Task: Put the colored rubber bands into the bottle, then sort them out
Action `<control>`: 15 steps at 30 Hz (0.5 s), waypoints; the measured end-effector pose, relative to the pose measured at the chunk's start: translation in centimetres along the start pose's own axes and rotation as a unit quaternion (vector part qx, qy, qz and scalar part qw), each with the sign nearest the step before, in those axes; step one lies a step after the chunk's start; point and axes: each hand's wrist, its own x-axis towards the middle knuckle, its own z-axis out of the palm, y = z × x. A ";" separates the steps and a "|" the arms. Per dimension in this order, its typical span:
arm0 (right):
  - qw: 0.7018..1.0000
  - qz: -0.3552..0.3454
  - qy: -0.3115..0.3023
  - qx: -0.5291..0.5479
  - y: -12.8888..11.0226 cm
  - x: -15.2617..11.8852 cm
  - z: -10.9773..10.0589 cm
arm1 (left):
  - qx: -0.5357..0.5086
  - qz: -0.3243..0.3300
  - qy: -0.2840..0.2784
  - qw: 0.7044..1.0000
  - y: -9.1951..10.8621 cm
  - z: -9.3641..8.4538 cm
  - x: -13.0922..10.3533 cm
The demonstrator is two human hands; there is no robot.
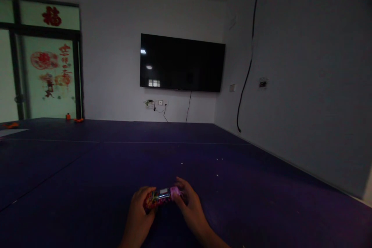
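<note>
A small clear bottle (163,196) with colourful contents or a printed wrap and a pink cap (175,192) lies sideways between my two hands, just above the dark purple table (95,193). My left hand (141,209) is closed round its dark, multicoloured end. On the other end, my right hand (190,205) grips the pink cap between thumb and fingers. A pale patch shows on the bottle's upper side. In the dim light I cannot make out what is inside.
Small white bits (217,175) are scattered on the table ahead of my hands. Far left are a small orange bottle-shaped object (68,116), other orange items (11,125) and a white sheet (14,132). A wall-mounted television (183,64) and a hanging black cable (247,73) are beyond.
</note>
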 end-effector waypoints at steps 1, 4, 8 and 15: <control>1.000 0.014 -0.014 -0.009 0.1 0.0 0.0 | 0.001 0.004 0.002 1.000 0.0 0.0 0.0; 0.997 0.036 -0.051 -0.046 0.3 0.0 0.0 | 0.000 0.014 0.004 1.000 -0.1 0.2 0.0; 0.999 -0.002 -0.028 -0.015 0.6 0.0 -0.3 | -0.003 0.020 0.001 1.000 0.0 0.2 0.1; 0.998 0.054 -0.032 -0.021 0.6 0.2 -0.1 | 0.006 0.033 0.002 0.999 0.4 0.1 0.0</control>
